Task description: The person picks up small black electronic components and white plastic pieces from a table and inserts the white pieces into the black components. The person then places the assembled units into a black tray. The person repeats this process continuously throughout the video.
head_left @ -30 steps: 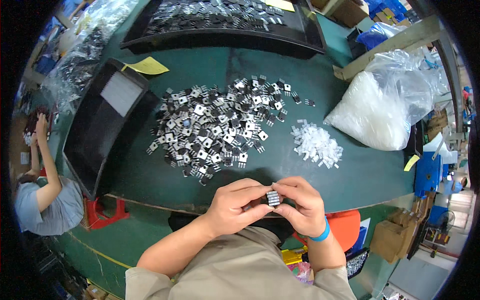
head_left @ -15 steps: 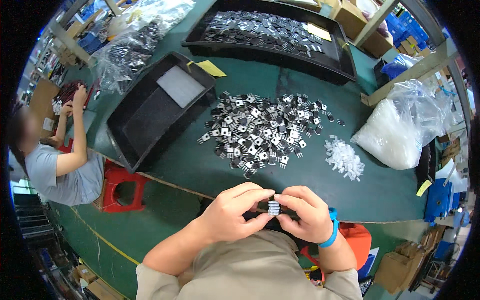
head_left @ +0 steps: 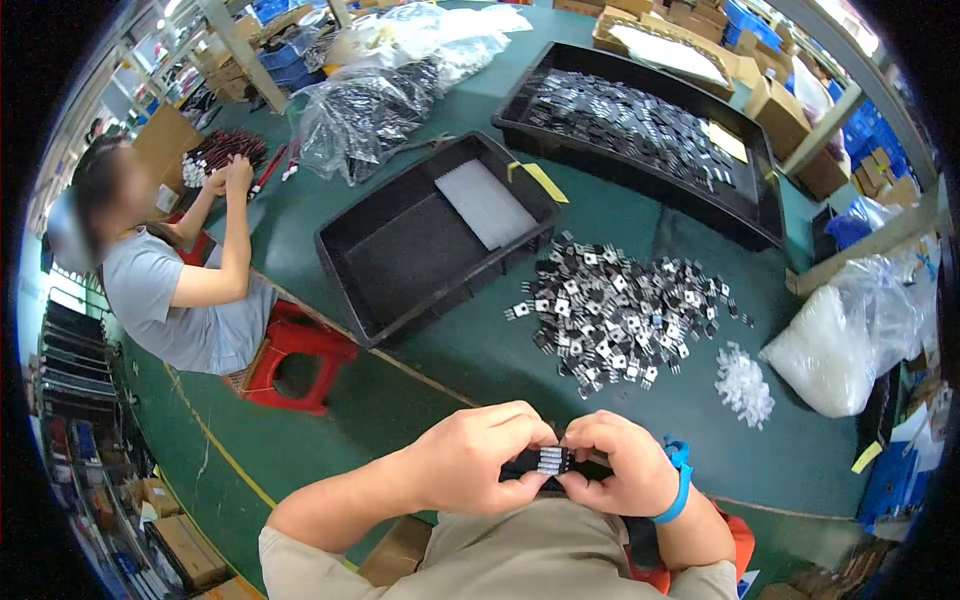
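In front of my body both hands meet, closed in a pinch round one small thing. It is a short stack of black transistors (head_left: pixel 550 460), with several silvery-white bars showing side by side. My left hand (head_left: pixel 475 458) grips it from the left with thumb and index finger. From the other side my right hand (head_left: pixel 625 468), with a blue band at the wrist, holds it likewise. Just beyond lies a loose heap of three-legged transistors (head_left: pixel 620 320), black with silver faces. To its right is a small pile of translucent white plastic pieces (head_left: pixel 744 385).
A black tray (head_left: pixel 400 275) holding a white ribbed sheet (head_left: pixel 487 205) stands left of the heap. Behind, a larger black tray (head_left: pixel 640 165) carries many more transistors. A clear bag of white pieces (head_left: pixel 825 350) sits at right. At left a co-worker (head_left: pixel 175 290) sits on a red stool (head_left: pixel 305 365).
The head view has swung left and upward, so the table things appear further right and lower. Both hands stay together on the stack, which shows slightly turned.
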A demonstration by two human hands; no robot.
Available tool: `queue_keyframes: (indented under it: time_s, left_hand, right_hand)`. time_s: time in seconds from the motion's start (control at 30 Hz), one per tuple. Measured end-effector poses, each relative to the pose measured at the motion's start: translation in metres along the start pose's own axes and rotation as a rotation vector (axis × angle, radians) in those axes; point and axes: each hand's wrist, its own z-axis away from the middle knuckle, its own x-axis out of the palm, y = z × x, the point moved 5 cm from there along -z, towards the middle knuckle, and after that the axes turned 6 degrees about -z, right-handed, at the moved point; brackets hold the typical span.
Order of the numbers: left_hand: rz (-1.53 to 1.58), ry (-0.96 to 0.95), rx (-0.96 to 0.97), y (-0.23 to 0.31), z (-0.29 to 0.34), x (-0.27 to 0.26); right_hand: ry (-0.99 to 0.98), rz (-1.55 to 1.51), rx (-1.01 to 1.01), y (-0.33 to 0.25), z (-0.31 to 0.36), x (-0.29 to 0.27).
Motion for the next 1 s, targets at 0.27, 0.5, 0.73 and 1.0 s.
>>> queue_keyframes:
  time_s: [0.27, 0.5, 0.73, 1.0]
  left_hand:
    - [-0.096, 0.106, 0.047, -0.020, 0.001, -0.044]
    - [-0.162, 0.288, -0.157, -0.065, -0.032, -0.134]
    - [-0.135, 0.223, -0.430, -0.156, -0.070, -0.145]
    - [-0.187, -0.087, -0.350, -0.196, -0.089, -0.110]
  right_hand:
    - [-0.069, -0.020, 0.043, 0.015, -0.047, 0.010]
    - [-0.107, 0.184, 0.327, 0.076, -0.010, 0.006]
    - [0.038, 0.266, 0.219, 0.101, 0.002, 0.011]
    - [0.093, 0.311, 0.185, 0.098, -0.008, 0.009]
